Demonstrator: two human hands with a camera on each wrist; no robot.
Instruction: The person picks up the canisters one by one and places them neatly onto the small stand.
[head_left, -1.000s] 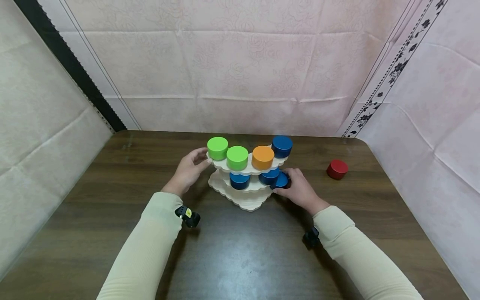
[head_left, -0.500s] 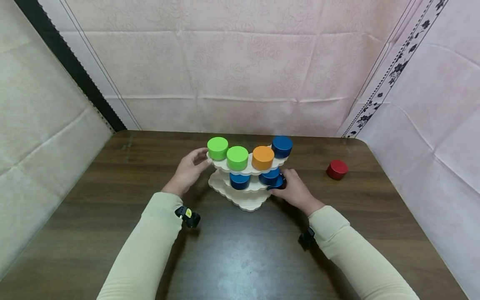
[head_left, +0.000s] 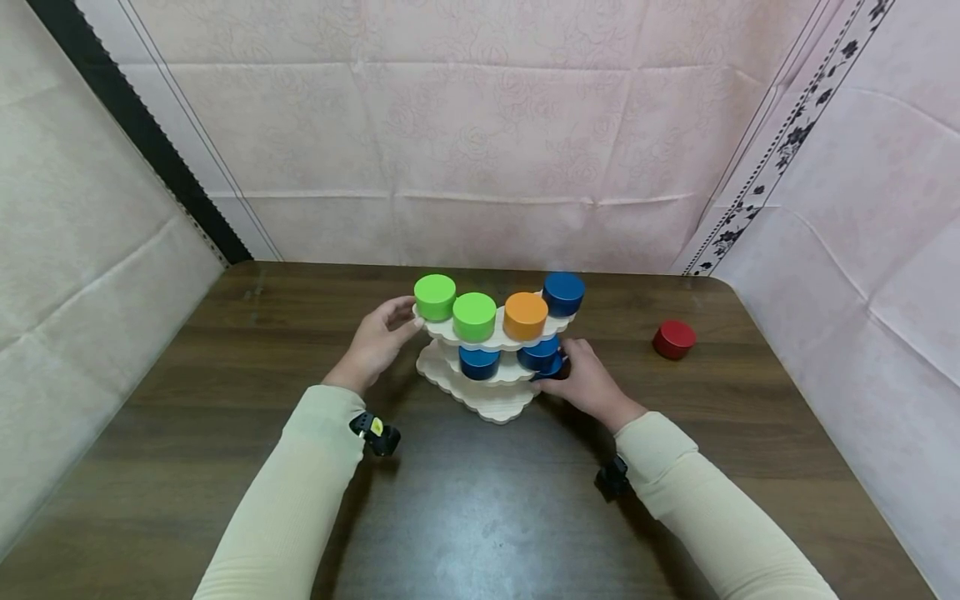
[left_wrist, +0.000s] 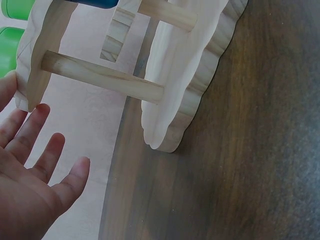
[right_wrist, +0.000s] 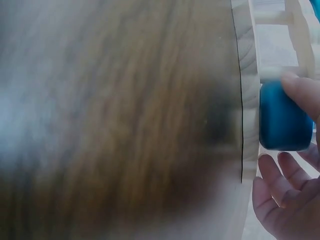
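Observation:
A pale wooden stand with scalloped tiers (head_left: 491, 406) is on the table. Green cylinders (head_left: 474, 317), an orange cylinder (head_left: 526, 316) and a blue cylinder (head_left: 564, 293) sit on its top board. Two further blue cylinders (head_left: 479, 363) stand on the middle tier. My left hand (head_left: 375, 343) pinches the left corner of the top board between thumb and fingers, its other fingers spread. My right hand (head_left: 592, 383) holds another blue cylinder (right_wrist: 284, 117) at the stand's right side, low against the bottom board in the right wrist view. The top board hides part of the lower tiers.
A red cylinder (head_left: 674, 339) lies apart on the right of the brown wooden table (head_left: 480, 517). Light cloth (head_left: 487, 133) hangs behind the table and along both sides. Wooden posts (left_wrist: 102, 76) join the stand's boards.
My right hand has moved a little left, bringing its blue cylinder further in between the stand's boards. The left hand and the stand stay in place.

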